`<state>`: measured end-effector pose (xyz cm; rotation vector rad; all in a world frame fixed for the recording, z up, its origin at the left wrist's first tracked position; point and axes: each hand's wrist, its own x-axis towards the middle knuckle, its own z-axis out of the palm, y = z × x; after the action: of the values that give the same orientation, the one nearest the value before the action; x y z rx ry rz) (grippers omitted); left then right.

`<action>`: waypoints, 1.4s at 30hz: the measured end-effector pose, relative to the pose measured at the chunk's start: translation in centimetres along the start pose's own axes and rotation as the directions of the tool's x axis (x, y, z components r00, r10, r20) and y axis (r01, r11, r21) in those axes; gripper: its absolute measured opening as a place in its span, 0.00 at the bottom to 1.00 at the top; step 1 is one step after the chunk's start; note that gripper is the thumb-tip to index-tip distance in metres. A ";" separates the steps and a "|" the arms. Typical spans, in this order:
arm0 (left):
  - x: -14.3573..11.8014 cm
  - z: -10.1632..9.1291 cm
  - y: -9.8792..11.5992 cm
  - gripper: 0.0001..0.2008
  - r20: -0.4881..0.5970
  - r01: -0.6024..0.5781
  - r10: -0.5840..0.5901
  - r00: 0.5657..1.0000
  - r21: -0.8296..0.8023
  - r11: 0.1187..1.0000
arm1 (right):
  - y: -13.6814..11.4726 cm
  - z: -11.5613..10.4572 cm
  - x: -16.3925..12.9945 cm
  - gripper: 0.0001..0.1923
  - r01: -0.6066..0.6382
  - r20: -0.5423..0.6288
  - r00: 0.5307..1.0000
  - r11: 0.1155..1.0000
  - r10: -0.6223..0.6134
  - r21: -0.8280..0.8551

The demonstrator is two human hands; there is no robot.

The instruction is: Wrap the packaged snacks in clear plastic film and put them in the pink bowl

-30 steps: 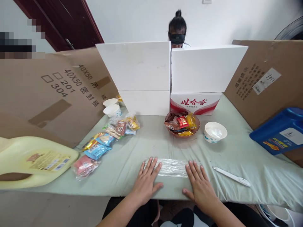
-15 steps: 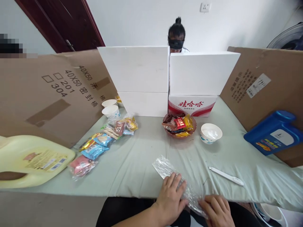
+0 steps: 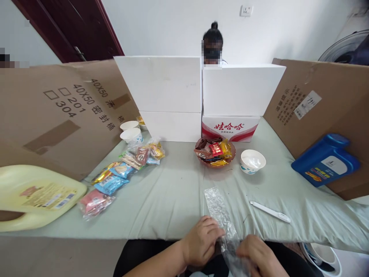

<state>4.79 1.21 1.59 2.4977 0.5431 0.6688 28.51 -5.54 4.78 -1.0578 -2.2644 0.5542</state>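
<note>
A long folded strip of clear crinkled plastic (image 3: 220, 209) runs from the green cloth over the table's near edge towards my lap. My left hand (image 3: 203, 240) has its fingers curled, thumb and forefinger closed on the strip's left edge. At the strip's right side, near its lower end, my right hand (image 3: 261, 254) is also closed on the plastic; its fingertips are partly blurred. Right of the strip lies a white slim-handled tool (image 3: 270, 211), perhaps a cutter.
A bowl of wrapped snacks (image 3: 215, 153) and a white paper bowl (image 3: 253, 161) stand ahead. Snack packets (image 3: 112, 182) and a yellow jug (image 3: 40, 196) lie left. A blue bottle (image 3: 325, 159) leans right. White boxes (image 3: 170, 84) form a barrier; a person sits behind.
My left hand has gone from lying flat across the strip to gripping its left edge. The strip has swung to a steeper angle, and its near end reaches lower.
</note>
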 end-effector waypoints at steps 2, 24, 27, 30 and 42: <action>-0.5 -0.3 -0.1 0.25 -0.029 0.021 -0.023 0.999 -0.063 0.998 | 0.5 -0.2 2.1 0.13 -0.195 -0.002 0.981 0.977 0.196 0.086; 2.4 -2.0 -4.4 0.08 -0.263 0.245 -0.184 0.947 0.225 0.943 | 5.5 5.1 13.5 0.06 -0.638 -0.022 0.770 0.766 0.638 -0.079; 3.0 -1.5 -6.1 0.06 -0.188 0.303 -0.256 0.948 0.295 0.906 | 5.4 4.6 13.2 0.08 -0.644 -0.004 0.763 0.760 0.646 -0.084; 2.9 -1.0 -6.5 0.10 -0.153 0.337 -0.302 0.941 0.312 0.889 | 5.1 4.1 11.4 0.17 -0.657 0.017 0.751 0.749 0.660 -0.087; 2.6 -1.0 -6.2 0.17 -0.074 0.299 -0.294 0.953 0.400 0.866 | 3.0 5.1 5.7 0.27 -0.025 -0.046 0.999 0.806 -0.002 -0.591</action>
<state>4.83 7.82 -0.17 2.6974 1.1487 0.4838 23.87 0.10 1.03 -1.3521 -2.4502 -0.2094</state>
